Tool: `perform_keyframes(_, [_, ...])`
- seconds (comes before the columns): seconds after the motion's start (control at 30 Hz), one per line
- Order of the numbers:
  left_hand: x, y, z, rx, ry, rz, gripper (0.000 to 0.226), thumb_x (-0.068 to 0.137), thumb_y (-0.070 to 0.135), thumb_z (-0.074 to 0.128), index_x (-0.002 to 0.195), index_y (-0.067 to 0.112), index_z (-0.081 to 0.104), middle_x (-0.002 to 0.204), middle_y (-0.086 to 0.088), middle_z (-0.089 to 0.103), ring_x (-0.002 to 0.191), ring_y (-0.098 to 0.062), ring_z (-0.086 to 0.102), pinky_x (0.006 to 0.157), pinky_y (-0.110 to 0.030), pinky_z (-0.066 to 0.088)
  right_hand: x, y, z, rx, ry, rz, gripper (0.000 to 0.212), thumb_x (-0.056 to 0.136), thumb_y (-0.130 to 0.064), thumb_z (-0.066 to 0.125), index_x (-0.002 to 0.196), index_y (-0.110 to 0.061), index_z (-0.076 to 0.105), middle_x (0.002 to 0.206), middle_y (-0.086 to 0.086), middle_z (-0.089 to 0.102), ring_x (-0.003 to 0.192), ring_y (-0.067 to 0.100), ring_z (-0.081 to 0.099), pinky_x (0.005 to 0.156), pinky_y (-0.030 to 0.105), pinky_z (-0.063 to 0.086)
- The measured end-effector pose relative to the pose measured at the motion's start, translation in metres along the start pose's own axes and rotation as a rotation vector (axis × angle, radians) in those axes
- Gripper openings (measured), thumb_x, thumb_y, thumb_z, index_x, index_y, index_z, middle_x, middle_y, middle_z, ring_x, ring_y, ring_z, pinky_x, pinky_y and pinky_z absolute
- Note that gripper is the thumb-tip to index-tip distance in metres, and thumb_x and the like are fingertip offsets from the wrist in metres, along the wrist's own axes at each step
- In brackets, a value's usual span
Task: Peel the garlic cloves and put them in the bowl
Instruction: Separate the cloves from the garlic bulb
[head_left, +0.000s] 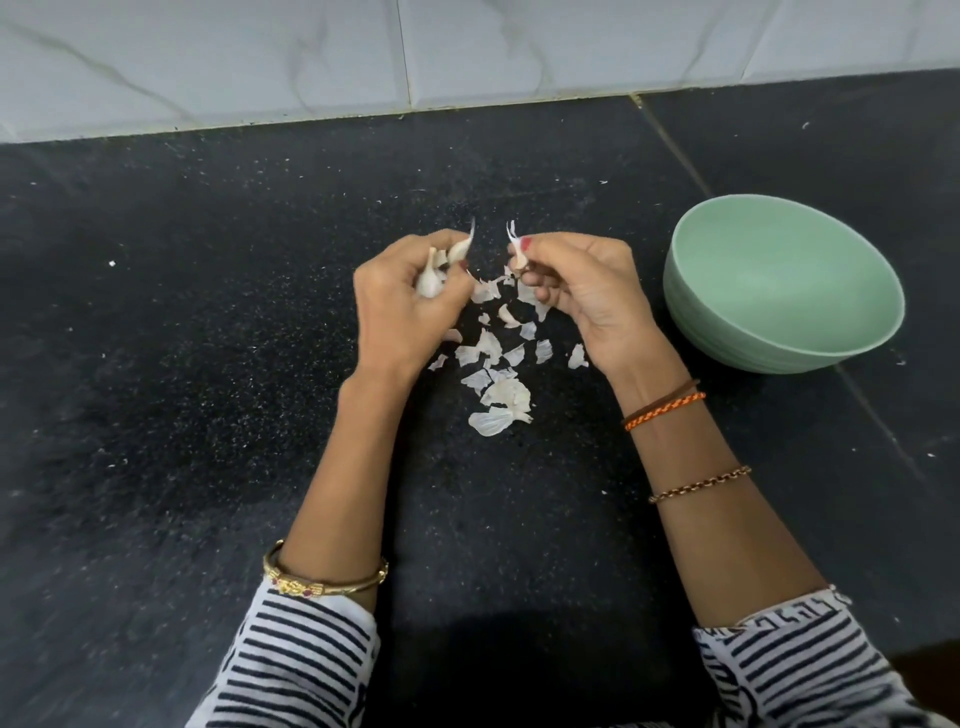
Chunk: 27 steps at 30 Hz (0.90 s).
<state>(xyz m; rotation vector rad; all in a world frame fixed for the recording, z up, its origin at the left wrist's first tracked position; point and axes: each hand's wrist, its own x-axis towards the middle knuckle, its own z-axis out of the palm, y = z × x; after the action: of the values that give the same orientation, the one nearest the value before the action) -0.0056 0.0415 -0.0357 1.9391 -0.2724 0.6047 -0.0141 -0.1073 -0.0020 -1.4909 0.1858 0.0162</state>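
At frame centre, the left hand grips unpeeled garlic cloves, fingers curled round them. Right hand pinches a clove above scattered skins; green bowl sits at right.

The worktop is black speckled stone with a dull sheen. Behind it, the wall tiles look glossy, marble-veined white. The bowl is smooth matt pale-green plastic. Garlic skins are thin, papery, translucent white.

Unpeeled garlic cloves; green bowl
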Motion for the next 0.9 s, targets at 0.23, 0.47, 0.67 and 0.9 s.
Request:
perform_keyframes(0.23, [0.004,-0.011,-0.024,0.233,-0.15,-0.121,0.024,0.074,0.013,0.061,0.095,0.014,0.073,0.086,-0.006,0.07,0.073,-0.018,0.06,0.07,-0.028,0.047,-0.002,0.03,0.025,-0.609,0.011,-0.34,0.01,0.08,-0.013,0.07,0.088,-0.013,0.075,0.073,-0.007,0.069,0.061,-0.004,0.057,0.064,0.013,0.045])
perform_keyframes(0.47, [0.008,-0.007,-0.022,0.167,-0.066,-0.361,0.016,0.079,0.014,0.068,0.094,0.008,0.073,0.086,-0.002,0.07,0.073,-0.009,0.058,0.073,-0.026,0.05,0.0,0.042,0.028,-0.806,0.014,-0.551,0.02,0.088,-0.015,0.056,0.096,-0.009,0.073,0.088,0.009,0.071,0.086,0.027,0.062,0.078,0.031,0.046])
perform_keyframes(0.67, [0.009,0.014,-0.009,-0.37,0.091,-0.462,0.023,0.094,0.023,0.054,0.082,0.009,0.067,0.078,-0.006,0.065,0.074,-0.011,0.06,0.074,-0.018,0.048,-0.006,0.036,0.03,-0.382,0.154,-0.593,0.02,0.08,-0.02,0.065,0.098,-0.014,0.072,0.083,-0.009,0.067,0.081,0.006,0.059,0.072,0.018,0.045])
perform_keyframes(0.9, [0.006,0.033,0.005,-0.63,0.01,-0.536,0.028,0.099,0.03,0.04,0.101,0.02,0.066,0.093,-0.026,0.065,0.106,-0.019,0.061,0.102,-0.043,0.043,-0.007,0.038,0.03,-0.266,-0.023,-0.584,0.015,0.077,-0.02,0.071,0.091,-0.015,0.069,0.076,0.0,0.064,0.066,0.011,0.054,0.06,0.026,0.047])
